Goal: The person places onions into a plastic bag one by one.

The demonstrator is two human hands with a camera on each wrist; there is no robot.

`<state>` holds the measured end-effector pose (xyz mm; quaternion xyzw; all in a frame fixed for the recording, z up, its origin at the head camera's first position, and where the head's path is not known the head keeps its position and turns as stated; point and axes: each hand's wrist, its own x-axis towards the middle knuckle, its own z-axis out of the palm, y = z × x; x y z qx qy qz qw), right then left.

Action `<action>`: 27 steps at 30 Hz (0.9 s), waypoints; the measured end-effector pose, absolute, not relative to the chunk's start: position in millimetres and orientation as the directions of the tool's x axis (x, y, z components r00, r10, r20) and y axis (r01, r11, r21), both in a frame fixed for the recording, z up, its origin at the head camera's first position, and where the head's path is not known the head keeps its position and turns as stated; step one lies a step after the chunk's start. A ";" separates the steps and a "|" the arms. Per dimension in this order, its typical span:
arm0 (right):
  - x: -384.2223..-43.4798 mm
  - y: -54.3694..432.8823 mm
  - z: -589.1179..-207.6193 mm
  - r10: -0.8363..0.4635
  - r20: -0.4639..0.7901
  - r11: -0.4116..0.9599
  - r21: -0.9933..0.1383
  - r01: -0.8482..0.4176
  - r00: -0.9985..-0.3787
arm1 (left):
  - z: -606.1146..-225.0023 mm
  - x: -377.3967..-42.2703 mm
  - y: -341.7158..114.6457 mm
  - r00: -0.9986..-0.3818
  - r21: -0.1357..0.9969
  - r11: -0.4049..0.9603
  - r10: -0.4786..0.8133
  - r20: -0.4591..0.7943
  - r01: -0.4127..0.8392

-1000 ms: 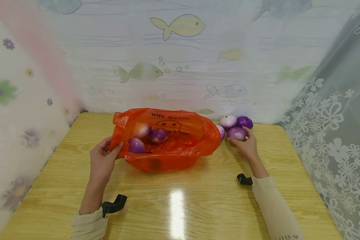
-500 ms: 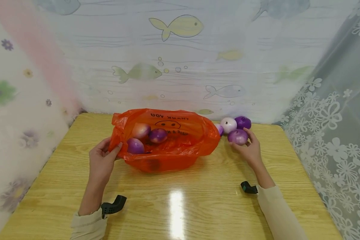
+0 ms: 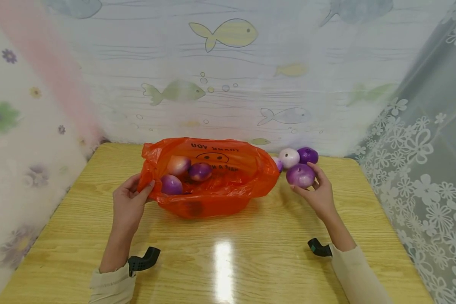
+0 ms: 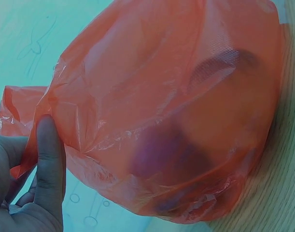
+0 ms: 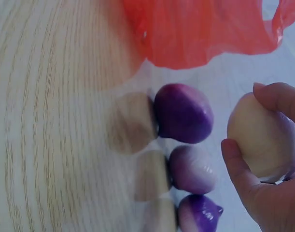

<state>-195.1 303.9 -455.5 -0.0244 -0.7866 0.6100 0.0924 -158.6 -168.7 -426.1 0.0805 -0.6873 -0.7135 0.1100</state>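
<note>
With its thumb and fingers, my left hand [image 3: 131, 202] pinches the left rim of a red plastic bag [image 3: 209, 207], which lies on its side with its mouth spread. Inside show several purple onions, among them a pale-topped onion [image 3: 179, 165] and a darker onion [image 3: 200, 172]. Through the film, the left wrist view gives only their blurred shapes. To the bag's right, my right hand [image 3: 320, 195] grips a purple onion [image 3: 300, 176] between thumb and fingers. The right wrist view has this onion [image 5: 260, 137] apart from the others and seemingly raised off the table.
Beyond the held onion sit a whitish onion [image 3: 289, 158] and a dark purple onion [image 3: 308, 155]. Another onion [image 3: 279, 164] is partly hidden by the bag's right end. A fish-patterned wall covering [image 3: 228, 109] borders the back of the wooden table [image 3: 266, 253].
My right hand has closed round the near onion and drawn it slightly toward me, away from the other onions. My left hand and the bag have stayed almost still.
</note>
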 end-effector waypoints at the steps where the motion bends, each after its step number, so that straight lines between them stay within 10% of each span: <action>1: -193.6 303.0 -454.3 0.145 0.119 0.248 -0.965 -0.080 -0.982 | -426.0 -158.6 -168.9 -0.963 0.998 -0.032 -0.266 0.037 0.047; 27: -137.5 258.2 -404.4 0.037 0.293 0.034 -0.956 -0.292 -0.955 | -425.1 -155.9 -171.0 -0.965 0.998 -0.031 -0.259 0.050 0.060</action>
